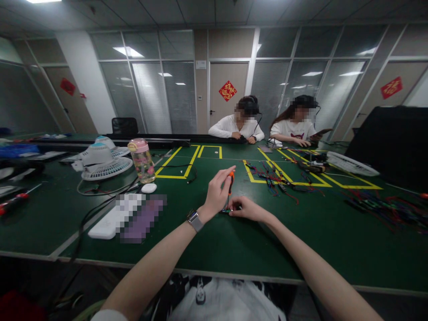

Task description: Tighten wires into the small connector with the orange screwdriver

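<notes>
Over at the green worktop (230, 249), the left hand (217, 194) holds an orange-handled screwdriver (231, 177) upright in a narrow grip, fingers nearly straight, the shaft reaching down to a small circuit board (226, 211); the right hand (246, 209) pinches that board against the surface, and tangled wires (274, 177) lie beyond

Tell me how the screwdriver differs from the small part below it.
Pose: the screwdriver stands nearly upright, while the small part sits low, at the tabletop.
Look: the screwdriver has an orange and black handle; the small part looks dark with hints of green.
Hold: the left hand has the screwdriver, the right hand the small part.
Shared: both are partly hidden by fingers.
</notes>
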The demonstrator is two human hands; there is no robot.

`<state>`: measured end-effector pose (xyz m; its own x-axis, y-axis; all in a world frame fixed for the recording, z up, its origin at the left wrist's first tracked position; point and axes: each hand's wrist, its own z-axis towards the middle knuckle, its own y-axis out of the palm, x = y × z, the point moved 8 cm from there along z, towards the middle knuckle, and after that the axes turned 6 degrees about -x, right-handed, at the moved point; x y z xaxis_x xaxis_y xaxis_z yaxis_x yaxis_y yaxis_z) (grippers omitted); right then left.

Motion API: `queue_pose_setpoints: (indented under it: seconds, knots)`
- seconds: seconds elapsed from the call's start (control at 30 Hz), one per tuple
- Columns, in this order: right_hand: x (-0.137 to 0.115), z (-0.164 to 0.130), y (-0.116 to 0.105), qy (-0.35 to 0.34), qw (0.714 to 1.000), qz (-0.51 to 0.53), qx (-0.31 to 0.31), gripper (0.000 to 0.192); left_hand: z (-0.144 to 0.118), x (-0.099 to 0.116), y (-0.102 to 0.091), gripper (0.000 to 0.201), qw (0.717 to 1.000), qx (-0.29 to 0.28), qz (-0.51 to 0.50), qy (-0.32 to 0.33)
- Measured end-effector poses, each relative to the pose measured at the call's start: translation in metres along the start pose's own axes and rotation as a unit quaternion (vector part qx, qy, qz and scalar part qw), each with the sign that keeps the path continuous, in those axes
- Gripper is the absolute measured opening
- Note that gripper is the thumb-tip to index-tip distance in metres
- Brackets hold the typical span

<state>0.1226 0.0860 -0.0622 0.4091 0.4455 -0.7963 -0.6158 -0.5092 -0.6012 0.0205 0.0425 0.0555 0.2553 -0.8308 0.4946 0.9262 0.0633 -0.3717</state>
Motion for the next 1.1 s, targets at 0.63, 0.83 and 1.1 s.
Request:
queue_pose_setpoints:
  seconds: [0.63, 0.83, 1.1]
  knots:
    - [-0.004, 0.0, 0.002, -0.011, 1.0, -0.002, -0.006, 0.015, -0.002, 0.003, -0.006, 0.02, 0.998, 0.042, 0.053, -0.001]
    - [-0.004, 0.0, 0.002, -0.015, 1.0, -0.002, -0.007, 0.014, -0.002, 0.003, -0.011, 0.022, 0.997, 0.061, 0.051, -0.002]
    - [-0.006, 0.0, 0.002, -0.014, 1.0, -0.009, -0.009, 0.016, -0.002, -0.002, -0.012, 0.017, 0.997, 0.071, 0.033, -0.017]
